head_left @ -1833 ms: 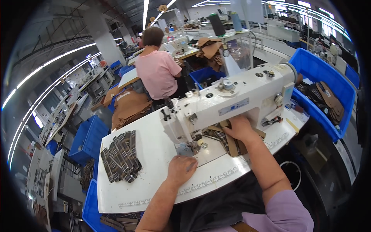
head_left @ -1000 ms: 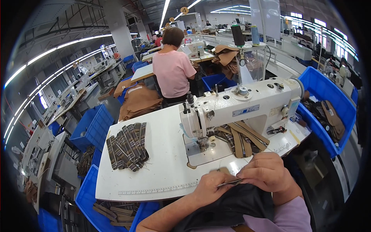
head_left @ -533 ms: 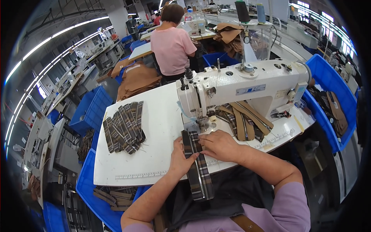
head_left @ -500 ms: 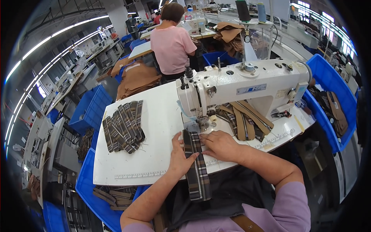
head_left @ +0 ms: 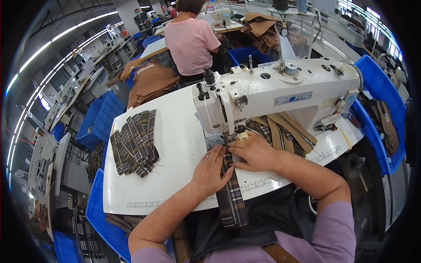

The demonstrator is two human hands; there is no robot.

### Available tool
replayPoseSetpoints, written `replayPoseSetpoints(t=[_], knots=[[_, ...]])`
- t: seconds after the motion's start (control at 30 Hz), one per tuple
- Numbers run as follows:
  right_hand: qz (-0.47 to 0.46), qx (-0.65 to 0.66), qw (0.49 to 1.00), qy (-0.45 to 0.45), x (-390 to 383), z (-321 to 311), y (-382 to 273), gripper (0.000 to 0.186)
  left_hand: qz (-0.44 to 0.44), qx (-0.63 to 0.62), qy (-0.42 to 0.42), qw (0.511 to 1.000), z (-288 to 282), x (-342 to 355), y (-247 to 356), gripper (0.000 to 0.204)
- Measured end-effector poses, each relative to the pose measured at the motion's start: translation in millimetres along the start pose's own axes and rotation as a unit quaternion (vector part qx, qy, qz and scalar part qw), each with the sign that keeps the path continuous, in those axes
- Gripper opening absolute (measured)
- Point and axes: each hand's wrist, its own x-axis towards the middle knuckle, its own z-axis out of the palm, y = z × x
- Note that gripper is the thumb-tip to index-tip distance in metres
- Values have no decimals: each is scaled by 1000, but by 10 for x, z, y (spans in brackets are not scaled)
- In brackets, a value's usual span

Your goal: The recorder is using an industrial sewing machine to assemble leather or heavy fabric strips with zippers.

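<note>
A dark plaid fabric strip (head_left: 233, 204) runs from under the needle area of a white sewing machine (head_left: 267, 90) toward me, its near end hanging past the table edge over my lap. My left hand (head_left: 211, 170) grips the strip from its left side, fingers forward near the presser foot, thumb across the cloth. From the other side, my right hand (head_left: 254, 152) has its fingertips bent onto the strip's far end, close to the needle. My fingers hide the stitching point.
Left on the white table (head_left: 175, 149) lies a pile of plaid strips (head_left: 135, 142). Tan and plaid strips (head_left: 285, 131) sit behind the machine's arm. Blue bins (head_left: 379, 114) flank the table. Ahead, a person in pink (head_left: 190, 46) sits beside stacked brown pieces (head_left: 153, 85).
Both hands have moved forward, closer to the needle. The strip now shows a different plaid face, without the pale lengthwise line seen before. My view has shifted slightly.
</note>
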Motion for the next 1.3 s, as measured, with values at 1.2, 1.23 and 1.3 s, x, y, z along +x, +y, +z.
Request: replayPoseSetpoints(t=[1.2,1.23,1.3], knots=[[38,23,998,54,39,34,77,41,40,18,80,996,35,206,-69,65],[39,21,997,55,39,30,72,41,40,7,80,996,34,203,-72,65],[39,19,997,56,31,25,67,41,40,-3,81,996,25,200,-68,65]])
